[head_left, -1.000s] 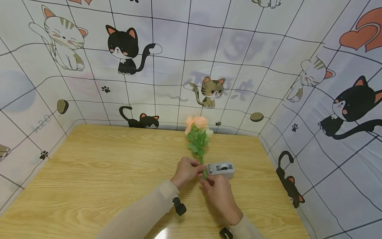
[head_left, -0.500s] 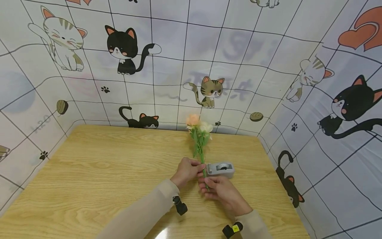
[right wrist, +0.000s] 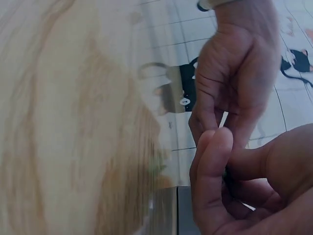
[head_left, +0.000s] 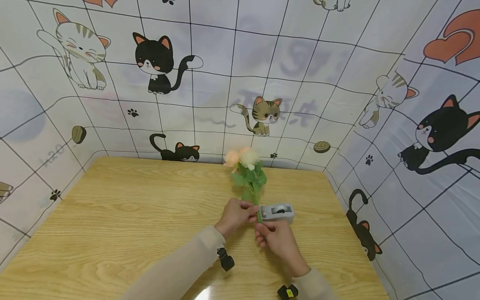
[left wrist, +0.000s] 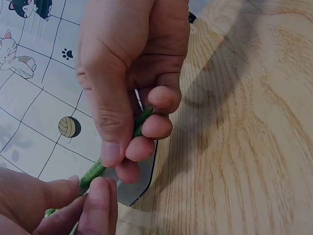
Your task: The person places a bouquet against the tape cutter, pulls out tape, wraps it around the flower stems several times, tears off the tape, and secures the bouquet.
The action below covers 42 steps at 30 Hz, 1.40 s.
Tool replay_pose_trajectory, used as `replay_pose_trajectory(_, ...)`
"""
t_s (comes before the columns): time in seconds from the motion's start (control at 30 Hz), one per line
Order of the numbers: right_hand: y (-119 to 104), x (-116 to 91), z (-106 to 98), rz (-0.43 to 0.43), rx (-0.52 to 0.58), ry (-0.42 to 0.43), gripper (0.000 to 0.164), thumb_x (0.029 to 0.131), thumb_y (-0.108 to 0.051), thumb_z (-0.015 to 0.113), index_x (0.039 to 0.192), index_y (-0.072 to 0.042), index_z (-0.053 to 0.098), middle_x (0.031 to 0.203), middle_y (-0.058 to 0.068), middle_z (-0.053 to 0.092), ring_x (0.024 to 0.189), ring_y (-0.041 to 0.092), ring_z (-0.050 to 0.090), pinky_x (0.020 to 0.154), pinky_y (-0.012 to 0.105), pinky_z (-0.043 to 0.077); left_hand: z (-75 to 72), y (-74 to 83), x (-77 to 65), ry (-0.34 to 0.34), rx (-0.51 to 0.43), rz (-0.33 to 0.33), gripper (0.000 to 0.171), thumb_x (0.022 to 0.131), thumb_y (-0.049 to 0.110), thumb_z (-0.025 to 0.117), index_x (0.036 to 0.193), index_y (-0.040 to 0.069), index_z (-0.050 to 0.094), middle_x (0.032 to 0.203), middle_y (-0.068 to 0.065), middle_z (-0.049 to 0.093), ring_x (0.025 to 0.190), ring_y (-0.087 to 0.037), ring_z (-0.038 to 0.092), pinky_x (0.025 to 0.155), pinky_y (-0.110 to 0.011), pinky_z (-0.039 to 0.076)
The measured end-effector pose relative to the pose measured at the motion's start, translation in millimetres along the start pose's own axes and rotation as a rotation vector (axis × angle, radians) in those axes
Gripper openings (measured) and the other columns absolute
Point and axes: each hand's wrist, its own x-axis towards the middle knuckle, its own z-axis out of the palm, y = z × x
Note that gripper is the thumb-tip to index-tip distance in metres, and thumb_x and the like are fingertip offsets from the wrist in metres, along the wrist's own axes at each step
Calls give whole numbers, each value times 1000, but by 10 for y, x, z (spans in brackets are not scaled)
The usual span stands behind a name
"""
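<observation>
A small bunch of flowers with peach and white blooms (head_left: 249,158) and green leaves points away toward the back of the table. My left hand (head_left: 237,214) pinches the green stems (head_left: 259,213) between thumb and fingers. Lower down, my right hand (head_left: 279,241) grips the stem ends; in the left wrist view its thumb and curled fingers close round a green stem (left wrist: 92,175), with a cut tip showing between the fingers. Just right of the stems lies a grey tape dispenser (head_left: 282,212) with a roll in it. The hands mostly hide the stems in the right wrist view.
Everything is over a light wooden table (head_left: 150,208). A white cloth (head_left: 210,87) printed with cats and grid lines hangs behind and on both sides. Each wrist wears a black camera mount (head_left: 226,259).
The blooms have turned and shifted left, bringing the white one to the front. My right hand opened its fingers partway, then curled them round the stem ends again. The left hand stays in place.
</observation>
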Motion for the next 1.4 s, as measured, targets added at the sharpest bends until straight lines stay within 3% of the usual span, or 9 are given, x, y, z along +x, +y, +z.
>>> replay_pose_trajectory(0.13,-17,-40,38,-81,-153,104,18,112,-2,76,103,7,88,80,13,80,64,14,72,56,20,59,27,11,-4,-7,1,20,22,110,18,85,115,-4,89,106,-19,89,89,-24,90,81,-31,72)
replay_pose_trajectory(0.23,-23,-62,57,-210,-381,164,12,108,0,79,106,4,90,80,8,82,64,9,69,56,20,56,54,10,4,-3,-1,28,24,109,20,87,113,-3,89,104,-19,89,91,-28,91,81,-33,73)
replay_pose_trajectory(0.37,-38,-88,92,-372,-717,262,11,102,-1,87,91,-4,88,76,1,78,66,6,61,58,27,53,85,-22,50,0,-9,28,23,108,19,88,110,-4,88,98,-16,89,83,-21,90,78,-31,72)
replay_pose_trajectory(0.47,-58,-98,131,-418,-840,303,21,97,-1,92,81,-7,80,72,1,71,65,10,60,57,33,53,101,-60,95,6,-9,31,24,107,21,89,108,-2,88,92,-13,88,75,-14,87,72,-27,71)
replay_pose_trajectory(0.57,-78,-102,158,-440,-892,312,21,94,-1,95,82,-6,78,74,2,72,67,12,65,57,35,54,110,-56,104,22,1,8,23,107,21,90,108,-1,88,92,-12,88,75,-13,86,71,-26,70)
replay_pose_trajectory(0.77,-109,-102,153,-419,-841,246,17,96,-7,95,90,-7,80,84,4,78,71,10,63,58,32,52,130,-25,102,53,42,-38,20,105,18,91,111,-1,88,99,-15,89,79,-17,88,72,-26,70)
replay_pose_trajectory(1.0,-142,-43,29,-278,-543,53,13,110,-7,78,100,-3,85,76,0,72,63,5,56,56,22,44,102,-49,151,50,64,-57,16,106,16,90,108,1,89,99,-13,88,77,-13,86,70,-22,66)
replay_pose_trajectory(1.17,-139,32,-96,-117,-325,-63,18,114,-5,73,115,7,85,86,10,81,64,14,75,58,22,56,87,-136,244,35,64,-39,14,105,13,90,101,0,87,91,-12,86,72,-12,84,65,-22,65)
replay_pose_trajectory(1.4,-152,97,-146,-32,-300,-93,16,112,-6,77,118,6,87,90,10,84,67,18,81,63,27,65,65,-142,248,17,36,-50,14,104,14,91,104,0,87,95,-12,86,75,-14,87,68,-25,69)
